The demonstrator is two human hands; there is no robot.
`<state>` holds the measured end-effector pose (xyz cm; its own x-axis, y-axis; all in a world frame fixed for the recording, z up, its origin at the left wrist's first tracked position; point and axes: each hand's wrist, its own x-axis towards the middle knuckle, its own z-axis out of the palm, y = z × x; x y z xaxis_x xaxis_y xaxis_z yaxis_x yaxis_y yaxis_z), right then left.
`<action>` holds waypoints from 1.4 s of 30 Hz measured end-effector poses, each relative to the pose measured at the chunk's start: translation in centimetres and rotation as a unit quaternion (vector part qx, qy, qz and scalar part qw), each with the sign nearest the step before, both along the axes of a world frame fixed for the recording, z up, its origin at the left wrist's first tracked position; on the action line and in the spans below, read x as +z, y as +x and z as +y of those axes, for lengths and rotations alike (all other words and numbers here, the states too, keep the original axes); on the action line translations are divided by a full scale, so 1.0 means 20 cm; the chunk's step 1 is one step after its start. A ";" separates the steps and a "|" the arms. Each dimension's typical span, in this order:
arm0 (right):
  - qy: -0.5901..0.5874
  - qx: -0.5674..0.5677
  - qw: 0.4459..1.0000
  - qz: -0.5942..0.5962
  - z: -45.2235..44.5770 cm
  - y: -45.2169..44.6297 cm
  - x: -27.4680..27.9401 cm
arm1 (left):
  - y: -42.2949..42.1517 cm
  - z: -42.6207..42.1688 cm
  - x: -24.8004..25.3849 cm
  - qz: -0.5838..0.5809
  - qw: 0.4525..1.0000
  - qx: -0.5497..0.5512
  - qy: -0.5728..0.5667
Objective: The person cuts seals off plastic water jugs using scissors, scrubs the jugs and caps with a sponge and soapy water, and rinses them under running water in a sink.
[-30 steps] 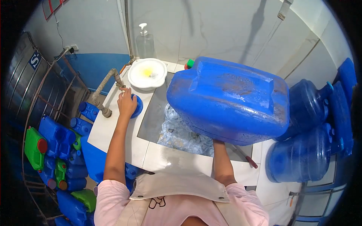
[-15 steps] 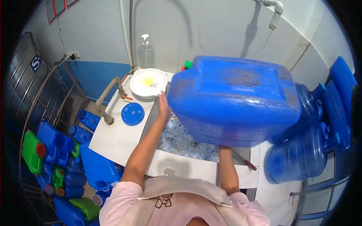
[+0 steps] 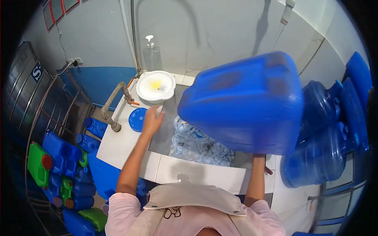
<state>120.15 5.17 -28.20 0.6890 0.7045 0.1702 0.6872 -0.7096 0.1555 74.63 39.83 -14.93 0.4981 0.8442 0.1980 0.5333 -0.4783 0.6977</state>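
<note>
A large blue jerrycan [image 3: 244, 106] is tilted in the air above the sink and looks smeared by motion. My right forearm reaches up beneath it; the hand itself is hidden behind the jerrycan, which it holds up. My left hand [image 3: 152, 121] is off the jerrycan, fingers apart, just over a round blue lid [image 3: 137, 119] on the white counter. Below the jerrycan, the sink [image 3: 163, 138] holds a heap of clear and bluish plastic pieces [image 3: 201, 143], too small to name. A white basin [image 3: 155, 96] with foam and something yellow inside stands beyond my left hand.
A pipe tap [image 3: 114, 100] rises from the counter's left side. Behind the basin stands a pump bottle [image 3: 151, 55]. Clear blue water jugs [image 3: 315, 165] crowd the right. Blue and green jerrycans [image 3: 63, 153] pile on the floor at left, near a steel tank [image 3: 25, 90].
My left hand has left the jerrycan's side and moved left over the blue lid. The jerrycan has turned and tilted on my right hand, which has shifted right.
</note>
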 end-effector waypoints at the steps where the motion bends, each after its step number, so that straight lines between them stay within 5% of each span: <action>1: 0.077 -0.017 0.996 0.047 -0.07 0.03 0.05 | -0.08 0.03 -0.01 0.111 0.993 0.026 0.040; 3: 0.301 -0.027 0.934 0.192 -0.14 0.06 0.11 | -0.15 0.05 -0.02 0.221 0.971 0.052 0.082; 4: 0.428 -0.008 0.855 0.294 -0.16 0.07 0.14 | -0.17 0.06 -0.01 0.264 0.957 0.083 0.093; 7: 0.654 0.123 0.511 0.544 -0.09 0.03 0.20 | -0.18 0.08 -0.01 0.324 0.933 0.125 0.091; 9: 0.641 0.212 0.497 0.545 0.01 0.03 0.25 | -0.19 0.09 -0.03 0.342 0.927 0.134 0.078; 10: 0.648 0.058 0.678 0.341 0.15 -0.23 0.54 | -0.19 0.10 -0.04 0.346 0.926 0.142 0.051; 12: 0.494 -0.053 0.864 0.080 0.30 -0.56 0.78 | -0.20 0.14 -0.03 0.348 0.925 0.147 0.028; 15: 0.441 0.049 0.896 -0.010 0.36 -0.71 0.78 | -0.24 0.14 -0.02 0.338 0.933 0.121 0.017; 18: 0.358 0.028 0.933 -0.022 0.35 -0.77 0.69 | -0.27 0.09 -0.02 0.313 0.940 0.120 0.055; 23: 0.200 0.008 0.976 0.088 0.18 -0.81 0.70 | -0.29 0.11 0.04 0.227 0.964 0.117 0.078; 24: 0.202 -0.003 0.976 0.086 0.15 -0.79 0.76 | -0.26 0.13 0.04 0.015 0.996 0.076 -0.034; 25: 0.073 0.044 0.991 0.107 0.10 -0.77 0.81 | -0.21 0.12 0.07 -0.197 0.968 0.032 -0.152; 26: -0.059 0.093 0.986 0.127 0.05 -0.76 0.86 | -0.17 0.11 0.09 -0.197 0.968 0.027 -0.156; 28: -0.135 0.135 0.975 0.116 0.04 -0.70 1.00 | 0.04 0.01 0.26 -0.373 0.816 -0.032 -0.441; 30: -0.200 0.124 0.887 0.396 0.15 -0.55 1.14 | 0.27 -0.02 0.31 -0.456 0.692 -0.069 -0.555; 32: -0.014 0.220 0.903 0.370 0.31 -0.37 1.05 | 0.51 -0.04 0.25 -0.447 0.636 -0.116 -0.618; 34: 0.232 0.100 0.806 0.535 0.56 -0.25 1.02 | 0.77 0.01 0.02 -0.412 0.567 -0.145 -0.698; 37: 0.333 0.034 0.730 0.595 0.85 -0.20 1.11 | 1.20 0.16 -0.51 -0.356 0.458 -0.246 -0.776; 38: 0.345 0.025 0.715 0.607 0.90 -0.19 1.13 | 1.29 0.09 -0.45 -0.354 0.459 -0.248 -0.777; 40: 0.346 0.025 0.695 0.630 0.96 -0.17 1.13 | 1.44 -0.11 -0.26 -0.353 0.652 -0.088 -0.665; 42: 0.344 0.022 0.673 0.654 0.97 -0.14 1.13 | 1.51 -0.11 -0.28 -0.326 0.654 -0.085 -0.677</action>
